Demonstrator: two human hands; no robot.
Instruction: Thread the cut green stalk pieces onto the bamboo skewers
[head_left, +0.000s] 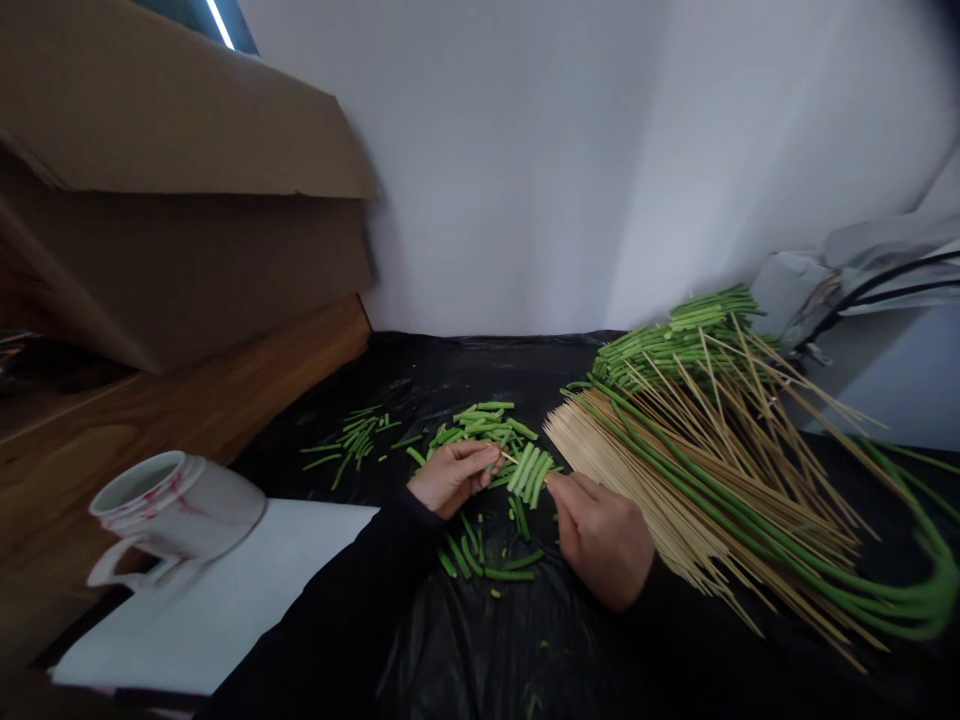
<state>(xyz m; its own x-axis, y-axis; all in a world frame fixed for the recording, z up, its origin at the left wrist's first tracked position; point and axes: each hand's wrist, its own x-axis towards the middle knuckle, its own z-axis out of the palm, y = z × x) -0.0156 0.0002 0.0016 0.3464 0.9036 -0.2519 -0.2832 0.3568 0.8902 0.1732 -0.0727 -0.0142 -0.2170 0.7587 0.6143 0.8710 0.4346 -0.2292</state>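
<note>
Several short green stem pieces sit side by side on a thin wooden skewer between my hands. My left hand pinches the skewer at its left end. At the right end of the row, my right hand is closed with its fingertips at the skewer's other end, mostly hidden by the fingers. Loose cut green pieces lie behind my hands, and more cut pieces lie in front of them. Another small group of pieces is spread out to the left.
Bare skewers lie in a big pile on the right, with long green stems across them. Behind are stacked green skewered rows. A mug rests on a white sheet at left, below a cardboard box. Black plastic covers the table.
</note>
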